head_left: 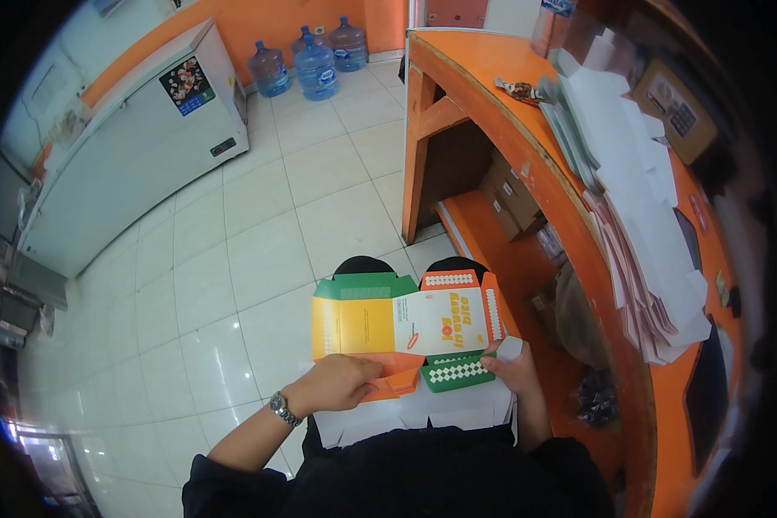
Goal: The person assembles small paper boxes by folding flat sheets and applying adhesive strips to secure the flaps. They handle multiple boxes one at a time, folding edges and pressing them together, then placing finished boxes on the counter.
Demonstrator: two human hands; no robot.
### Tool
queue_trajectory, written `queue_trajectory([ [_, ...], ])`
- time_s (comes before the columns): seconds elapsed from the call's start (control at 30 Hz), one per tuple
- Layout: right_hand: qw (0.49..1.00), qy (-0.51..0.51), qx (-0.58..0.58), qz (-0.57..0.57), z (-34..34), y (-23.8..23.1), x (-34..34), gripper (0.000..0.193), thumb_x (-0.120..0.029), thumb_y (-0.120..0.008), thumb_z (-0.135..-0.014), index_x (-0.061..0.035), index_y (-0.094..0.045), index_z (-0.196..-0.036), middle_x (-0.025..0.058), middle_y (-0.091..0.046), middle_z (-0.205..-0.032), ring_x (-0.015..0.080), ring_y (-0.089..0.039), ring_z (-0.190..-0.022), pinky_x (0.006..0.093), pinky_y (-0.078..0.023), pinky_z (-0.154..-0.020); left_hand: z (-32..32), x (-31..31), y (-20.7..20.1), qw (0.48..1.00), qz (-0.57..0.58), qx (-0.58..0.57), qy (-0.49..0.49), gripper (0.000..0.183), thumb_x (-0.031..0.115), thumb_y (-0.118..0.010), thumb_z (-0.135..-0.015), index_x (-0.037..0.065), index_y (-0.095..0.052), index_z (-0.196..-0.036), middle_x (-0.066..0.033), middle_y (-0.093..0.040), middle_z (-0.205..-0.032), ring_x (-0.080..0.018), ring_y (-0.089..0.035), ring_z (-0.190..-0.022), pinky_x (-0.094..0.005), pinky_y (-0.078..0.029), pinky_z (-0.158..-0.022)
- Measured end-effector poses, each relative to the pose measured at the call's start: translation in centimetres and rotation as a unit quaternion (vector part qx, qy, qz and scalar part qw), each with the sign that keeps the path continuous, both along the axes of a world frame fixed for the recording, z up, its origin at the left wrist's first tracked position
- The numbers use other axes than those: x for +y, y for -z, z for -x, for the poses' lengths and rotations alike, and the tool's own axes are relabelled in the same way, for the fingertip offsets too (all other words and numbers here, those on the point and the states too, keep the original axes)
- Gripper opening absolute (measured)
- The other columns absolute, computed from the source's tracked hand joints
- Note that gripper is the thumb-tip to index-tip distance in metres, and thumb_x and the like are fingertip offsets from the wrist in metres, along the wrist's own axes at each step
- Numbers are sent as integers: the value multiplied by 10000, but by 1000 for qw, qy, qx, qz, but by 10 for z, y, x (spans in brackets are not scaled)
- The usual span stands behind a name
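Left hand (341, 382): laid over the near orange flap on the left, fingers bent – whether they pinch or only press, I cannot tell.
Right hand (511, 367): holding the right end of the green flap, thumb on top, other fingers mostly hidden.
Carton blank (363, 324): opened out across the person's lap, toward the knees, between the two hands; yellow panel at left, white panel with yellow and orange lettering at right.
Flaps: plain green along the far left edge, orange with white dots at the far right corner, green with white diamonds at the near right.
White card (423, 412): on the near part of the lap, partly beneath the blank.
Wristwatch (282, 407): metal, on the left wrist.
Orange counter (457, 52): curving along the right; a stack of flat cartons (639, 198) lies lengthwise on its top, white on the upper side – near the inner edge.
Counter shelf: cardboard boxes (509, 198) toward its far end.
Floor: blue water jugs (315, 69) by the far wall, a white chest freezer (138, 138) at left.
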State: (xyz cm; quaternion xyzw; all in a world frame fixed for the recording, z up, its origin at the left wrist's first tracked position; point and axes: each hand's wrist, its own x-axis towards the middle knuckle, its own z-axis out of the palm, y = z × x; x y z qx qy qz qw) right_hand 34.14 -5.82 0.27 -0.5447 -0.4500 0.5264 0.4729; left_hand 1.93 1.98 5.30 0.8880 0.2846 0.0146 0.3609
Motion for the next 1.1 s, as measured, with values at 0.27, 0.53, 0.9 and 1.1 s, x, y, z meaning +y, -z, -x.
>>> queue_trajectory([
  [0.27,994,51,64,-72,-18,-2,6,118,-61,-743,-767,-10,-639,-789,31,-641,-725,86,-585,-666,246,-473,-624,11,13,-30,961,-247,-78,-97,288,192,-645,-796,43,-639,-1042,-125,-657,-801,-292,-625,-743,-401,-464,-795],
  [0.53,995,23,-93,9,-31,5,44,173,-117,-748,-778,12,-643,-827,49,-657,-739,99,-601,-673,258,-481,-638,21,-13,-4,964,-196,27,-177,401,117,-590,-798,-26,-559,-1171,-168,-648,-808,-310,-628,-762,-418,-481,-908],
  [0.9,990,-27,-135,22,-27,11,55,181,-140,-731,-800,18,-644,-822,60,-671,-756,118,-626,-683,269,-495,-637,28,-89,55,948,-203,-2,-246,719,42,-526,-832,-121,-144,-1420,-211,-524,-1315,-385,-485,-1221,-527,-313,-1065],
  [1.1,992,-23,-120,34,-27,12,56,187,-149,-737,-796,9,-639,-813,54,-660,-742,113,-617,-693,265,-489,-657,42,-70,34,959,-26,-30,-279,567,103,-496,-904,-86,-295,-1399,-220,-513,-1328,-316,-488,-1255,-423,-348,-1060],
])
